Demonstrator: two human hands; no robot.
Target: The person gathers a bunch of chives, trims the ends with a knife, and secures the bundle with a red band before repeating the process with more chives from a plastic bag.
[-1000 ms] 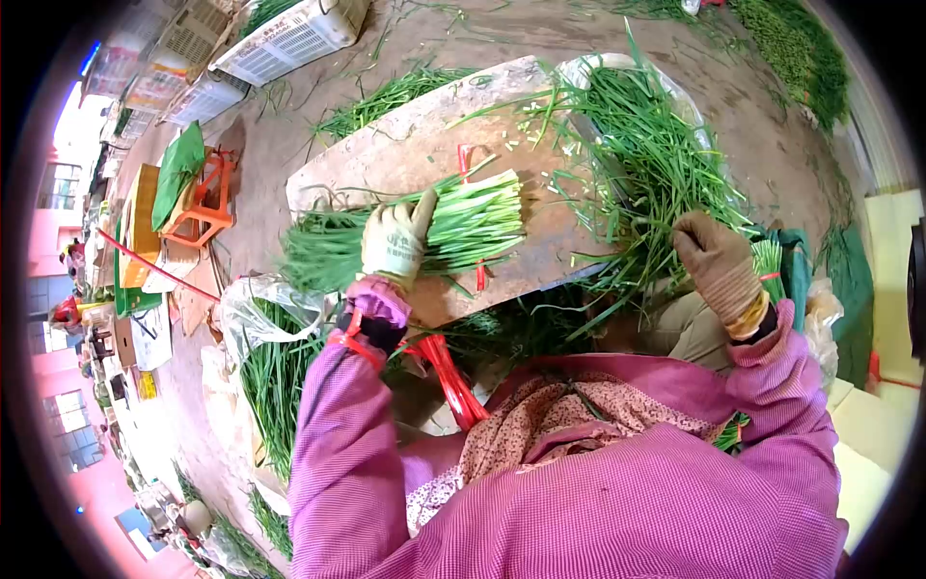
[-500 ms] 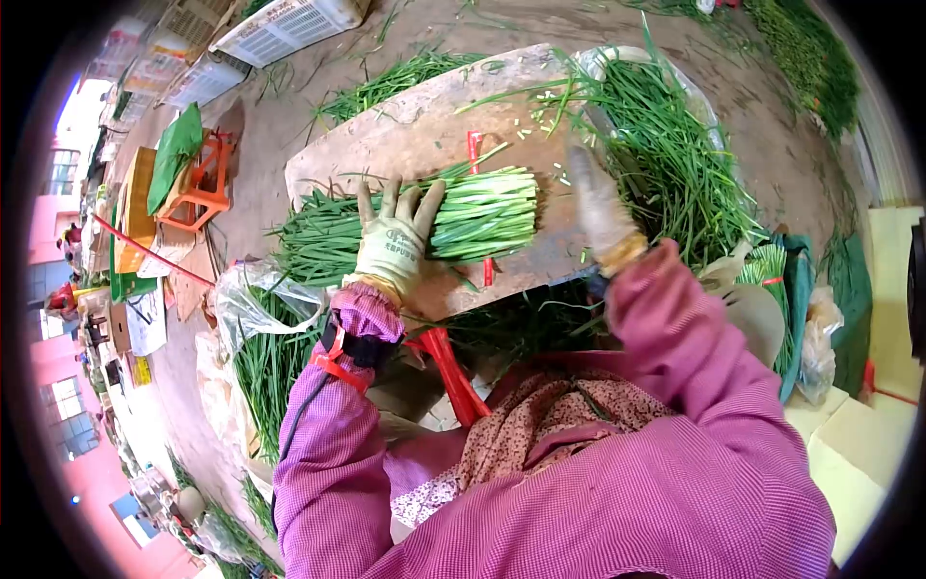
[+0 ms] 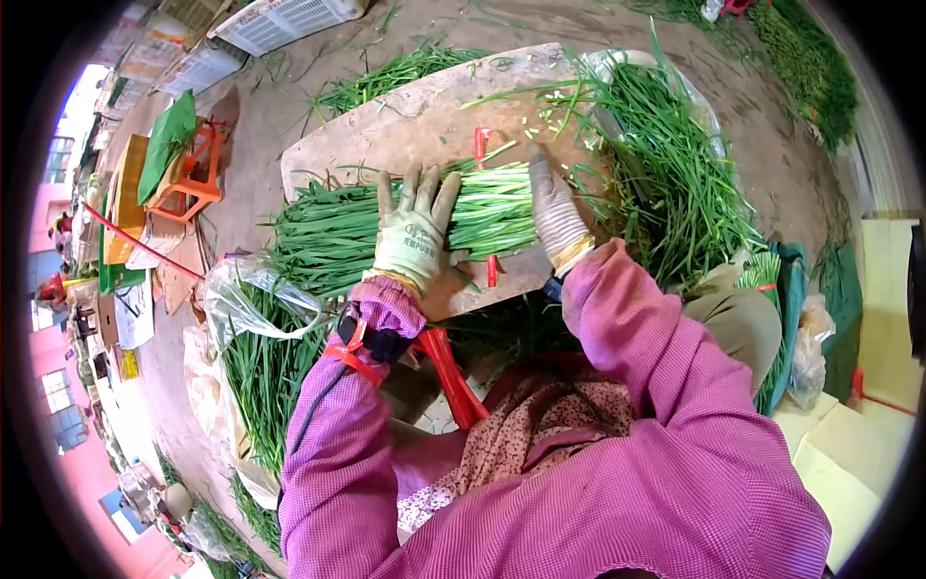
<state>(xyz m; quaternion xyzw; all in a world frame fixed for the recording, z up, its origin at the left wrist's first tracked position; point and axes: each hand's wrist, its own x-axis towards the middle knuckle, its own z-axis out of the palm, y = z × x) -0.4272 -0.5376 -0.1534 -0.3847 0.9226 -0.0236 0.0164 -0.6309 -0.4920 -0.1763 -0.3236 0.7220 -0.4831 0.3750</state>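
A thick bundle of green chives (image 3: pixel 482 212) lies across a worn wooden board (image 3: pixel 405 130), cut ends to the right. My left hand (image 3: pixel 415 232), in a pale work glove, lies flat over the middle of the bundle with fingers spread. My right hand (image 3: pixel 555 212), in a grey glove, presses flat against the bundle's cut ends. A red tie strip (image 3: pixel 485 207) runs under the bundle, its ends showing above and below it.
A loose heap of chives (image 3: pixel 666 164) lies right of the board. More chives in a plastic bag (image 3: pixel 256 347) are at the left. Red strips (image 3: pixel 449 372) hang near my lap. An orange stool (image 3: pixel 198 174) and white crates (image 3: pixel 289 19) stand further off.
My right hand came from the loose chive heap at the right over to the bundle's cut ends. My left hand shifted along the bundle and flattened on it.
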